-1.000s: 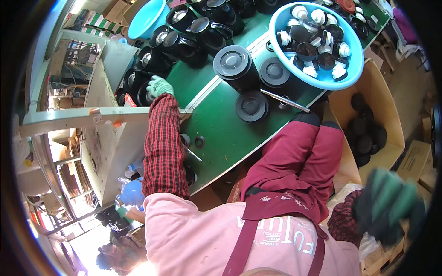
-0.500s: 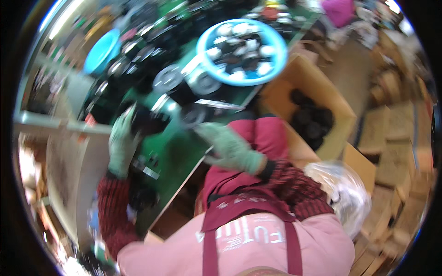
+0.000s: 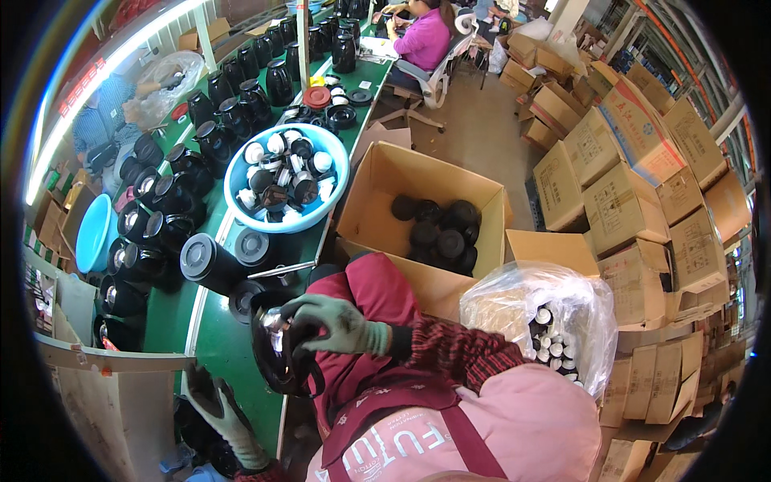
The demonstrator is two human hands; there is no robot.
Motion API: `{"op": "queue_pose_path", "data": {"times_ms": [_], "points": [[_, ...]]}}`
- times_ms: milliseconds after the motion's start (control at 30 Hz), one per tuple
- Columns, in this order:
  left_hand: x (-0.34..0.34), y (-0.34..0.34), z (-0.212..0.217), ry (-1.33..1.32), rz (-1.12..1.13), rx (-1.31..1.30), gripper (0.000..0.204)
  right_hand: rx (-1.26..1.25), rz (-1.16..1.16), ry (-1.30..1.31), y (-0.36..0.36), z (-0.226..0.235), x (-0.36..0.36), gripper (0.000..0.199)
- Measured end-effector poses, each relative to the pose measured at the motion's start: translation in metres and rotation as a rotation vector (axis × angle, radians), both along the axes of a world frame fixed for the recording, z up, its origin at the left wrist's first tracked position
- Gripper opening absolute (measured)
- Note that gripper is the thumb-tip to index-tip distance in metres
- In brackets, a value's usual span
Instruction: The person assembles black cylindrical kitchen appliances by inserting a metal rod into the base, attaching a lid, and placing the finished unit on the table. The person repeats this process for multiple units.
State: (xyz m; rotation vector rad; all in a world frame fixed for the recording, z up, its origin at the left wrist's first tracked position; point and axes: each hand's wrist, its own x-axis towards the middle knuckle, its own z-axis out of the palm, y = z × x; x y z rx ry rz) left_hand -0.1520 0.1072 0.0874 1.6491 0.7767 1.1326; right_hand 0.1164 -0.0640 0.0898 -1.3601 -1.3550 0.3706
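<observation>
My right hand (image 3: 341, 325), in a grey-green glove, is closed on a glossy black jug (image 3: 269, 349) with a handle, held tilted at the edge of the green bench (image 3: 225, 345). A silvery, shiny patch shows near its top. Lower left, my gloved left hand (image 3: 225, 418) has its fingers apart and holds nothing; dark objects (image 3: 193, 426) lie beside it, partly hidden. Ahead on the bench lie black round lids (image 3: 253, 245), a black cylinder with a grey top (image 3: 207, 261) and a metal strip (image 3: 283, 269).
A blue basin (image 3: 234, 210) of black and white stoppers stands on the bench, near rows of black jugs (image 3: 213, 145). Right of it are a carton (image 3: 482, 193) with black round parts and a clear plastic bag (image 3: 590, 309). Stacked cartons (image 3: 626, 201) line the right; a co-worker (image 3: 426, 36) sits beyond.
The view has swung and sharpened. The dark object was at my left hand; now a black jug is in my right hand, and my left hand is lower and apart from it.
</observation>
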Motion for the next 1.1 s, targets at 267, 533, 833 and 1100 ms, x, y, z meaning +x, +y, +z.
{"op": "queue_pose_path", "data": {"times_ms": [267, 533, 833, 1100], "points": [[0.047, -0.09, -0.049, -0.507, -0.552, -1.298, 0.057, 0.092, -0.038, 0.218, -0.035, 0.004, 0.012, 0.033], [0.059, -0.074, -0.057, -0.591, -0.823, -1.263, 0.054, 0.001, 0.245, 0.293, -0.052, 0.024, 0.011, 0.025], [0.067, -0.066, -0.061, -0.44, -0.742, -1.153, 0.054, -0.128, 0.205, 0.327, -0.06, 0.014, 0.028, 0.066], [0.078, -0.06, -0.07, -0.229, -0.598, -0.953, 0.054, -0.151, 0.331, 0.4, -0.062, 0.007, 0.025, 0.065]]}}
